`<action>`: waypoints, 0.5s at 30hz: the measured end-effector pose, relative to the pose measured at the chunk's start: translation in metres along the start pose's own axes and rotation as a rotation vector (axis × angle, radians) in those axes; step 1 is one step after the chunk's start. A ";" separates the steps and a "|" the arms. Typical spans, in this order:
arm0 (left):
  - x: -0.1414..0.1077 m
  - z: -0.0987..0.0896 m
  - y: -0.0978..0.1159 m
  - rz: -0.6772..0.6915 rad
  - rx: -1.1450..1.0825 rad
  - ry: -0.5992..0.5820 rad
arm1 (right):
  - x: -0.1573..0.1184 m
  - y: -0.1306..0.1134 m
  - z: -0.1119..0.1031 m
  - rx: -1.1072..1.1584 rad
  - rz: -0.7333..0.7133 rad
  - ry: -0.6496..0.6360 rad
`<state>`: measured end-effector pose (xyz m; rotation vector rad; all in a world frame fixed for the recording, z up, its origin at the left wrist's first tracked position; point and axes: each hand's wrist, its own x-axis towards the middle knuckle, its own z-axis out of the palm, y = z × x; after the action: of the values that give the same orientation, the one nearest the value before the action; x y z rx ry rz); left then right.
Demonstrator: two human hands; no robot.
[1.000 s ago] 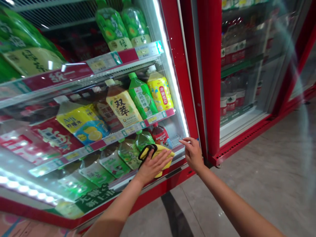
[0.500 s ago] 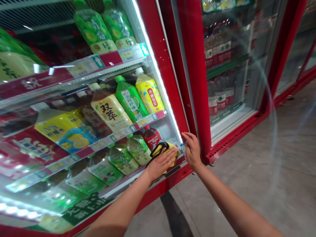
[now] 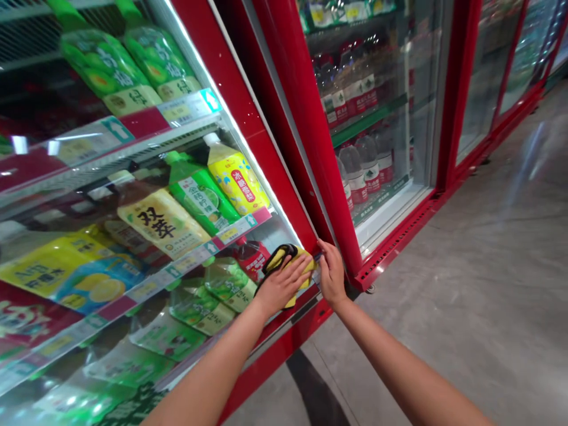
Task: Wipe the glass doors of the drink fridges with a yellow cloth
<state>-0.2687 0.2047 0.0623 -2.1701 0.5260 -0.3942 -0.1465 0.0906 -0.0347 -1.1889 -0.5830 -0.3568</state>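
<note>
Under my left hand (image 3: 284,284) lies a yellow cleaning cloth (image 3: 305,269) with black edging, pressed to the glass low in the cooler door's right corner. The fingers of that hand are stretched flat over the cloth. Beside it, my right hand (image 3: 332,275) rests at the red door frame (image 3: 261,142), fingers extended along the edge and apparently holding nothing. A small bluish patch shows between the hands, too small to make out. Behind the glass, near the cloth, stand a red-labelled bottle (image 3: 251,258) and green tea bottles (image 3: 231,283).
Shelves hold a yellow-labelled bottle (image 3: 239,180), a green bottle (image 3: 202,195) and several others. To the right stands a second red cooler (image 3: 306,118) with water bottles (image 3: 366,163). Grey floor (image 3: 444,307) runs along the coolers' base, crossed by a dark shadow (image 3: 310,384).
The view has swung to the right, so the shelves sit further left. The cloth and both hands stay at the door's lower corner; my right fingers look straighter.
</note>
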 end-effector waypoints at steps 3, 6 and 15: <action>0.011 -0.008 -0.011 -0.212 0.020 -0.048 | 0.000 0.000 0.003 0.025 0.035 0.065; 0.013 -0.008 -0.007 -0.276 0.022 -0.056 | 0.002 0.002 0.003 0.047 0.065 0.089; 0.053 -0.011 -0.025 -0.212 -0.022 -0.075 | 0.018 -0.010 -0.004 0.132 0.158 0.106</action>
<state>-0.2221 0.1845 0.0936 -2.2600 0.2600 -0.4212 -0.1366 0.0843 -0.0173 -1.0740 -0.4117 -0.2417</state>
